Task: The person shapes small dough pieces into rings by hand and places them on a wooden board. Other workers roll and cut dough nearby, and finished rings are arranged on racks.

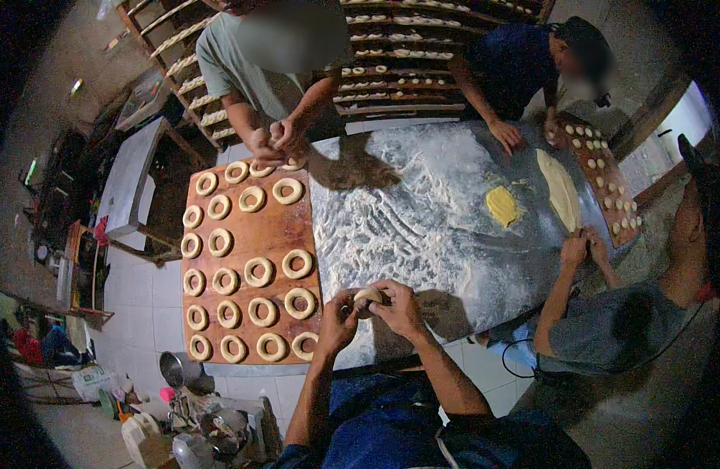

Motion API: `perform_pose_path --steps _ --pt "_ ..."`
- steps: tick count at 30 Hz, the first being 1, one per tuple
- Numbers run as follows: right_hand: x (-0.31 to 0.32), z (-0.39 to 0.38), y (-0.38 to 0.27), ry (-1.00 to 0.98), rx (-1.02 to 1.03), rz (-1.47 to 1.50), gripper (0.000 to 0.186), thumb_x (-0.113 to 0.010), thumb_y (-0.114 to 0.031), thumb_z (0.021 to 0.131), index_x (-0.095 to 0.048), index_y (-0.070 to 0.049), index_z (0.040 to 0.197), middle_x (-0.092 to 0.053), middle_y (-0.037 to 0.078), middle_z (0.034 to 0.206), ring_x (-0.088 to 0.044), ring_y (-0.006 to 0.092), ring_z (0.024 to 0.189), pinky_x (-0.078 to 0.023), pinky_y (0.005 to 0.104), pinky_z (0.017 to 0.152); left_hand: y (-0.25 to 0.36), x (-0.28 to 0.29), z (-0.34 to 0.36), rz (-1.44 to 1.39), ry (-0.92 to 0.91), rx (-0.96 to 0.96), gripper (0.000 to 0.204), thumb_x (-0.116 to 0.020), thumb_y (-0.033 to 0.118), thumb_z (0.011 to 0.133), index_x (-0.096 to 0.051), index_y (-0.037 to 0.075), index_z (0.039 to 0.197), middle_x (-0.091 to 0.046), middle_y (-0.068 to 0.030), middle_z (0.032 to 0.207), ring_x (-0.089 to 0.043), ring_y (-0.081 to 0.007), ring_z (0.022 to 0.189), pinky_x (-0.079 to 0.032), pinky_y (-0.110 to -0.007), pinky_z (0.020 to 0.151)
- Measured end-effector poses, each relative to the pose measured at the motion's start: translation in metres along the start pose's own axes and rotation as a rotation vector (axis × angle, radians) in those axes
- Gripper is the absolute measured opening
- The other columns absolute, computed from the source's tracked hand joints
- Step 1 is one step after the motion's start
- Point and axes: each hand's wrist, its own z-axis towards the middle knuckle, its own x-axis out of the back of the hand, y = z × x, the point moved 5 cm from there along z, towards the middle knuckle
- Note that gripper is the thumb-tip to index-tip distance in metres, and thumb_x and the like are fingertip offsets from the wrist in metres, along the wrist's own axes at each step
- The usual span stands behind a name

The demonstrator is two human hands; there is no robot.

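Between my two hands, over the near edge of the floured table (422, 195), is a ring of dough (368, 296). My left hand (340, 319) has its fingers closed on the ring's left side. My right hand (399, 309) grips the other side, with the thumb and fingers bent round it. Part of the ring is hidden behind my fingers. Just left of my hands lies a wooden board (246, 234) bearing rows of pale dough rings, one of them a ring (300, 303) close to my left hand.
Across the table a person (274, 141) handles dough above the board. Two others work at the right, by a long dough strip (559, 190) and a yellow lump (502, 205). A board of small dough pieces (602, 172) lies far right. Loaded racks (399, 55) stand behind; a metal pot (180, 369) is lower left.
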Motion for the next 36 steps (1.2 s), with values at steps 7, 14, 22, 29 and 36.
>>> perform_pose_path --steps 7,14,22,29,36 --pt "0.001 0.0 0.045 0.145 0.008 -0.77 0.025 -0.073 -0.008 0.069 -0.054 0.0 0.083 -0.054 0.014 0.075 -0.056 0.029 0.076 -0.046 0.0438 0.07 -0.006 0.017 -0.018 0.443 0.233 -0.147 0.034 -0.063 0.007 0.083 -0.053 0.003 0.116 -0.061 -0.0117 0.095 -0.061 -0.0221 0.081 -0.051 -0.03 0.068" --pt "-0.002 -0.007 0.022 -0.072 -0.131 0.03 0.025 -0.07 -0.014 0.072 -0.057 -0.002 0.089 -0.06 0.007 0.084 -0.059 0.0175 0.083 -0.047 0.0337 0.077 -0.014 -0.008 -0.018 -0.332 0.054 0.153 0.03 -0.062 0.022 0.088 -0.06 -0.003 0.104 -0.065 -0.0102 0.094 -0.061 -0.0153 0.084 -0.049 -0.027 0.073" --pt "-0.014 -0.016 -0.004 0.058 0.018 -0.007 0.035 -0.067 -0.009 0.072 -0.055 -0.004 0.105 -0.062 0.01 0.089 -0.059 0.0159 0.084 -0.047 0.0314 0.076 -0.016 -0.007 -0.02 -0.436 0.12 0.071 0.025 -0.063 0.015 0.088 -0.054 -0.001 0.104 -0.062 -0.0077 0.087 -0.059 -0.0129 0.078 -0.048 -0.026 0.065" --pt "-0.031 -0.023 -0.037 -0.206 -0.097 0.256 0.051 -0.057 0.001 0.074 -0.041 -0.003 0.122 -0.06 0.01 0.093 -0.06 0.0169 0.082 -0.05 0.0293 0.067 -0.021 0.003 -0.019 -0.676 0.007 0.231 0.038 -0.064 0.01 0.086 -0.043 0.003 0.118 -0.061 -0.0086 0.092 -0.059 -0.0132 0.078 -0.05 -0.026 0.064" --pt "-0.033 -0.012 0.021 -0.067 -0.334 0.111 0.045 -0.047 -0.042 0.088 -0.054 0.001 0.101 -0.057 0.009 0.086 -0.06 0.0201 0.086 -0.047 0.0335 0.082 0.003 0.024 -0.023 -0.545 -0.245 0.146 0.049 -0.065 -0.002 0.077 -0.04 0.006 0.118 -0.058 -0.0059 0.094 -0.058 -0.0158 0.083 -0.048 -0.027 0.072"
